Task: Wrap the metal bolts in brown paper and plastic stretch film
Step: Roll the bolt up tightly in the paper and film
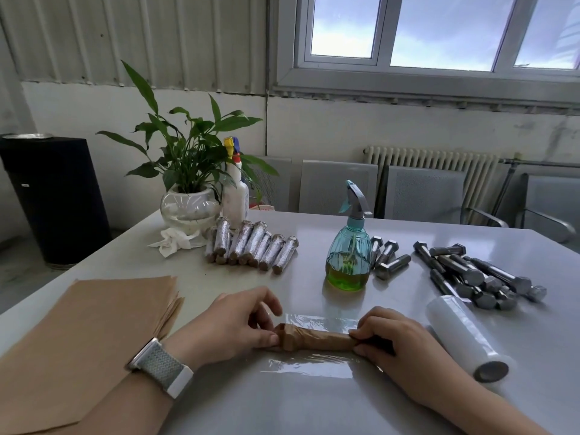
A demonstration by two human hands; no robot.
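Grey tabletop (314, 409) under window; paper-wrapped bolt (317, 340) lies crosswise on stretch film sheet (314, 365), near front edge; left hand (232, 324) pinches bolt's twisted left end, right hand (398, 343) grips right end; both palms down, wrists low; best to roll evenly, keeping film taut, ends tucked; film roll (467, 337) just right.

Workshop office: corrugated metal wall (125, 39), radiator (430, 164), loose bolts (470, 274).
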